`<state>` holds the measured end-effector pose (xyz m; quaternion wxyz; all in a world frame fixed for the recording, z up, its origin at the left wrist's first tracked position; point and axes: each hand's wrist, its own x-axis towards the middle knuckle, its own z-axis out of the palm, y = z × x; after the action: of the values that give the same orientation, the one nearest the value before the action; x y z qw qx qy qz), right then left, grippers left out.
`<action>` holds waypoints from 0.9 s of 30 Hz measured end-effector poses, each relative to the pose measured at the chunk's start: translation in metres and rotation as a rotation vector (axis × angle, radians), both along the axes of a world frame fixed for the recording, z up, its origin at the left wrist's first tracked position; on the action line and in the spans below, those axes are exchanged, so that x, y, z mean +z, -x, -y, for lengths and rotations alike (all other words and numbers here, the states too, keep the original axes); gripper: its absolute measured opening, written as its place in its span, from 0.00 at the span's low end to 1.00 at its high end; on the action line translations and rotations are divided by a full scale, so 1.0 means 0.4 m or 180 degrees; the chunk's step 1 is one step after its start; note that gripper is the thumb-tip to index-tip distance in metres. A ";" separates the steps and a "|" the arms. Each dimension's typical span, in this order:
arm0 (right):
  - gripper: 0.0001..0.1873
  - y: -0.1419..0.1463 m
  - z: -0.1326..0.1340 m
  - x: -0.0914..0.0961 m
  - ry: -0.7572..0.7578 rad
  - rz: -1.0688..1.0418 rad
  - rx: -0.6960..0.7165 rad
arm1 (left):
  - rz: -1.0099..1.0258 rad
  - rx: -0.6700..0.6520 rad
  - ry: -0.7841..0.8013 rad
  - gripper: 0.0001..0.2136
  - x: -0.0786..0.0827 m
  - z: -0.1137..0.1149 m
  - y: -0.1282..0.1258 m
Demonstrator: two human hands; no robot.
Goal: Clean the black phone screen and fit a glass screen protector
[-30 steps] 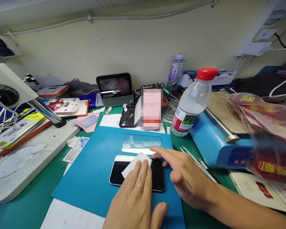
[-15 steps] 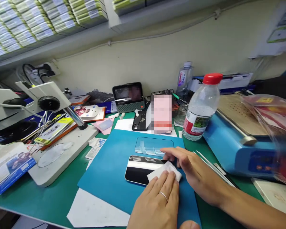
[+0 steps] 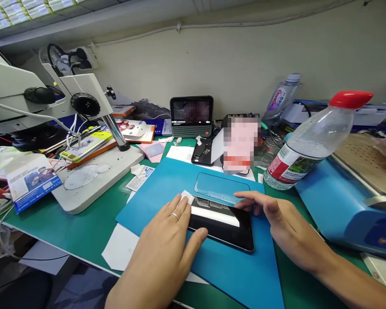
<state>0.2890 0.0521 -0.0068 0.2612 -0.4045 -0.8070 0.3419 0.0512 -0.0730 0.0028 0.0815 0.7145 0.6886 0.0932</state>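
A black-screened smartphone (image 3: 227, 229) lies face up on a blue mat (image 3: 157, 184), with light reflected in a white band across it. Pressed flat on its left end, my left hand (image 3: 162, 244) has a folded white wipe (image 3: 188, 196) under its fingertips, the thumb spread apart. My right hand (image 3: 283, 227) rests by the phone's far right edge, index finger stretched out, thumb apart, and the other fingers partly hidden. Whether those fingertips touch the phone I cannot tell. Just behind the phone lies a clear glass screen protector (image 3: 220, 184) with a dark border.
A red-capped water bottle (image 3: 296, 159) stands at the right before a blue machine (image 3: 350, 206). On the left is a microscope stand (image 3: 93, 184). A small display (image 3: 191, 116), a black phone back (image 3: 202, 151) and a second bottle (image 3: 279, 103) are along the wall.
My left hand has slid the wipe from the phone's right end to its left end. My right hand stays near the far right edge. The camera view has shifted.
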 end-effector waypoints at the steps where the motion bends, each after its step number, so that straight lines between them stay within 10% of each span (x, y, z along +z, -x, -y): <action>1: 0.45 0.001 -0.002 -0.001 0.0023 -0.0018 0.0000 | 0.0000 -0.0063 0.0009 0.31 -0.003 0.002 -0.008; 7: 0.45 0.006 -0.008 -0.008 0.0058 -0.0054 0.0038 | 0.0415 -0.0828 -0.0329 0.43 -0.040 0.019 -0.083; 16: 0.38 0.006 0.002 0.001 -0.0250 0.0091 0.0290 | 0.0344 -0.1597 -0.0575 0.22 -0.127 -0.026 -0.178; 23: 0.28 0.007 0.003 0.006 -0.0485 0.0056 0.0226 | 0.0247 -0.1760 -0.0361 0.35 -0.088 -0.024 -0.069; 27: 0.23 0.011 0.004 0.007 -0.0478 0.0103 0.0090 | 0.0133 -0.0914 -0.0395 0.31 -0.045 -0.016 0.016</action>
<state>0.2846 0.0507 -0.0042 0.2729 -0.3778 -0.8401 0.2775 0.0448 -0.0665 -0.0153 0.0640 0.8072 0.5704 0.1378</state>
